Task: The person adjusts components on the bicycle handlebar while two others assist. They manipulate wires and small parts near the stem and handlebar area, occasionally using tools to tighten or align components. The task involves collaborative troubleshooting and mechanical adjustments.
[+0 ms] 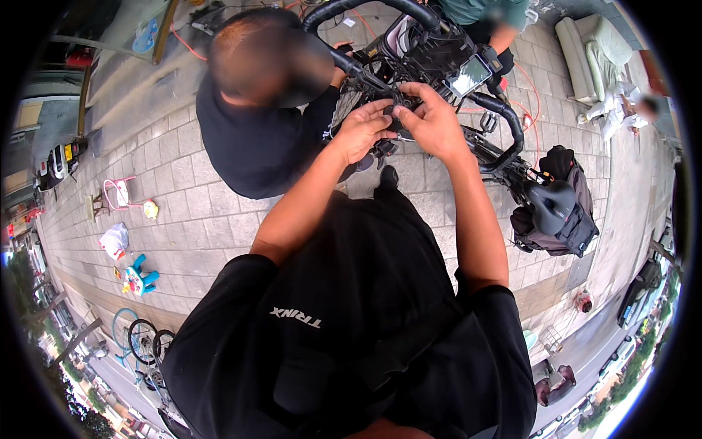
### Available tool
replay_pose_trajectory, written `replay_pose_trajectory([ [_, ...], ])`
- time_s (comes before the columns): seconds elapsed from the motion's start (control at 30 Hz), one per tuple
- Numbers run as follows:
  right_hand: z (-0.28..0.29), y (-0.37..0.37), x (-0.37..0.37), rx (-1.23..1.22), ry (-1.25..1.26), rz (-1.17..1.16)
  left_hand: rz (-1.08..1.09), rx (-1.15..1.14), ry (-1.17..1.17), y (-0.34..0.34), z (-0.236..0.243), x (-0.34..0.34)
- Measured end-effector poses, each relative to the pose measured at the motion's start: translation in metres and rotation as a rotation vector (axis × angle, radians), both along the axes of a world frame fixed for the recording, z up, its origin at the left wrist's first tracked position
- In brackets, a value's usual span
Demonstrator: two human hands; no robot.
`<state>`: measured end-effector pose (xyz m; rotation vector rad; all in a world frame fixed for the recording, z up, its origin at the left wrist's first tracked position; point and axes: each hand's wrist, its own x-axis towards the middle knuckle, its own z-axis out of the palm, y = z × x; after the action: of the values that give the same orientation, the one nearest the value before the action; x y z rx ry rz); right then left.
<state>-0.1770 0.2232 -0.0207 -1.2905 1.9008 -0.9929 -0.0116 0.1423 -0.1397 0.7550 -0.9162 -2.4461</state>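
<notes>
Both hands pinch a small black part on the bicycle frame [468, 139]: left hand [362, 128] and right hand [431, 121], fingertips touching, beside a crouching person's dark shirt [256, 146].

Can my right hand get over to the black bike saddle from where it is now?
Probably yes. The right hand is up at the handlebar area beside the left hand, and the black saddle sits lower right along the frame with nothing across the way; it looks within an arm's stretch.

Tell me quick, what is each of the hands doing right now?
Left hand: fingers curled, pinching a small black part on the bicycle.
Right hand: fingers bent, gripping the same part from the other side.
</notes>
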Motion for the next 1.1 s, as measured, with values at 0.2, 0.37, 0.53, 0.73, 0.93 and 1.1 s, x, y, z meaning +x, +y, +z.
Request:
replay_pose_trajectory([
  [0.2,-0.012,0.042,-0.005,-0.145,0.049,0.109,-0.117,-0.074,-0.101,0.009,0.023,0.004],
  [0.37,-0.015,0.04,0.011,-0.122,-0.096,-0.137,-0.186,-0.311,-0.136,0.003,0.026,0.0],
  [0.53,-0.019,0.023,0.021,-0.098,0.115,-0.235,-0.13,-0.225,-0.142,0.007,0.037,-0.002],
  [0.73,-0.038,0.032,0.001,-0.143,-0.422,-0.176,-0.039,-0.18,-0.039,0.015,0.036,0.011],
  [0.93,-0.048,0.028,-0.002,-0.032,-0.492,-0.151,-0.124,-0.158,-0.053,0.006,0.026,0.025],
  [1.1,-0.057,0.039,0.003,-0.13,-0.606,-0.119,-0.085,-0.044,-0.118,0.01,0.035,0.032],
])
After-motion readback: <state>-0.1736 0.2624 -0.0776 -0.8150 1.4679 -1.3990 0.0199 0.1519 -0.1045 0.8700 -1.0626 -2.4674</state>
